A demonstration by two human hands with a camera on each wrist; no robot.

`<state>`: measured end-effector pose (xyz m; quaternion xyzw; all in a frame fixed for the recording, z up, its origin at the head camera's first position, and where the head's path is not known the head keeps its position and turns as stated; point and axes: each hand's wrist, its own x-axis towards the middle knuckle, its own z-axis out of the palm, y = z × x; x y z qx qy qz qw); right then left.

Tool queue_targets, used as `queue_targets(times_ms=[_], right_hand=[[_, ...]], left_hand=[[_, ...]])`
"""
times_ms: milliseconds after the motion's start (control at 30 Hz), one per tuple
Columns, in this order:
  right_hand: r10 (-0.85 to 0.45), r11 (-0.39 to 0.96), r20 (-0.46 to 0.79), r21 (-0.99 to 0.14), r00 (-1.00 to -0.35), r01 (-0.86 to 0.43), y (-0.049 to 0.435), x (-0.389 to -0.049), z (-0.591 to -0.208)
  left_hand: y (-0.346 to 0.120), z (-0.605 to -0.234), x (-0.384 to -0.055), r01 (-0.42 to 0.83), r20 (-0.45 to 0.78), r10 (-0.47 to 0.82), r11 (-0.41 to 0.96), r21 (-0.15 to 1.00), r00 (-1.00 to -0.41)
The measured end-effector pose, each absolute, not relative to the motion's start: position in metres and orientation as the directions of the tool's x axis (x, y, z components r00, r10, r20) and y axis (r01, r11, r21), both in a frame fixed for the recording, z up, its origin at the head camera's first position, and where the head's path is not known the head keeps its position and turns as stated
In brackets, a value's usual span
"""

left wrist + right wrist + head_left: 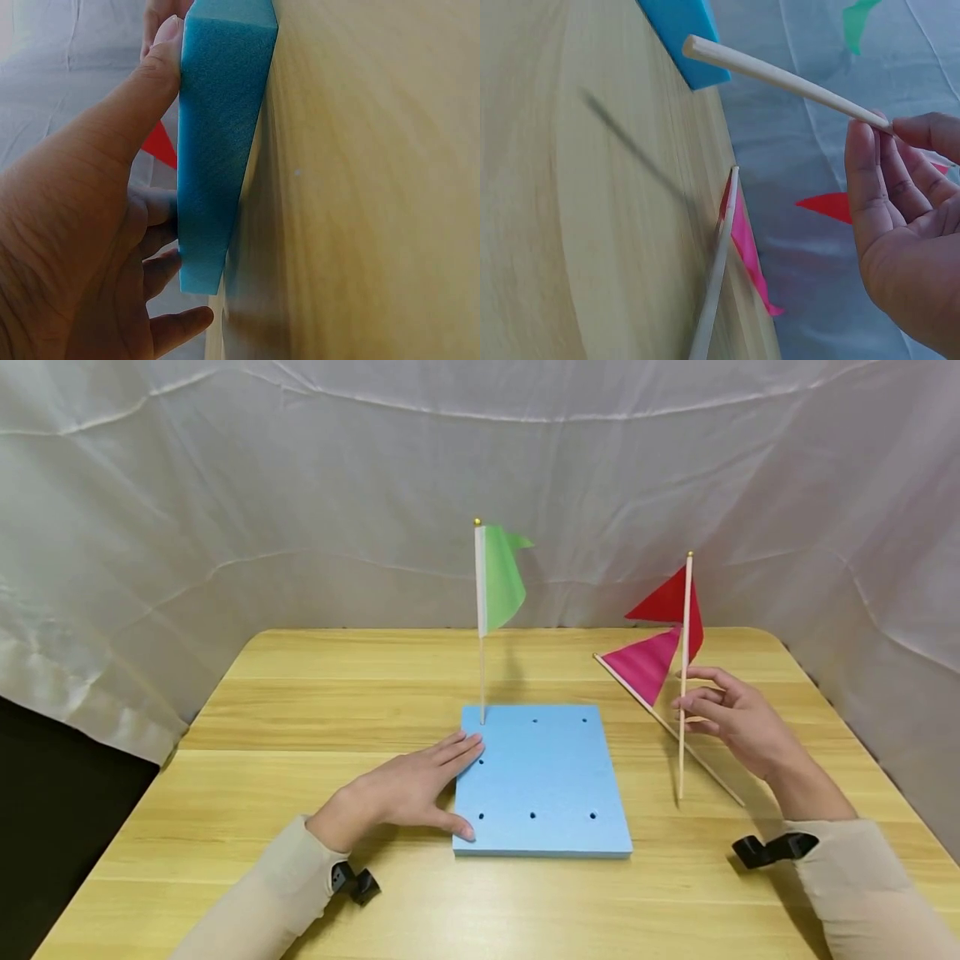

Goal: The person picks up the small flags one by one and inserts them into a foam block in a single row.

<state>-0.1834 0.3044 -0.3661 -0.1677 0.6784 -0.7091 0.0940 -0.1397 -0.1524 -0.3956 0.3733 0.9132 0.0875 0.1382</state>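
A light blue foam board (547, 777) with several small holes lies on the table. My left hand (420, 781) rests on its left edge, fingers spread and fairly straight, thumb on the near left corner. A green flag (498, 581) stands upright in the board's far left hole. In my right hand (738, 722), thumb and fingertips pinch the wooden stick of a red flag (663, 597), held nearly upright right of the board. The right wrist view shows the stick's lower end (780, 75) raised above the tabletop. Behind it a pink flag (643, 667) lies on the table.
The wooden table (322, 693) ends at a pale grey curtain (337, 485) at the back and sides. The pink flag's stick (712, 770) slants toward the near right. Black wrist cameras are strapped at both sleeves.
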Motion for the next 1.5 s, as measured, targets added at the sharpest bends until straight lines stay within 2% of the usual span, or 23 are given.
queue_targets(times_ms=[833, 1100, 1500], right_hand=[[-0.183, 0.048, 0.238, -0.967, -0.954, -0.25, 0.264, -0.177, -0.364], [-0.137, 0.226, 0.253, -0.933, -0.958, -0.278, 0.24, -0.177, -0.352], [-0.15, 0.285, 0.279, -0.906, -0.949, -0.312, 0.205, -0.185, -0.339]], left_hand=[[-0.151, -0.395, -0.139, 0.677, -0.166, 0.715, 0.697, 0.235, -0.679], [-0.153, -0.395, -0.138, 0.675, -0.156, 0.712, 0.7, 0.231, -0.685], [-0.151, -0.394, -0.139, 0.677, -0.166, 0.712, 0.701, 0.224, -0.682]])
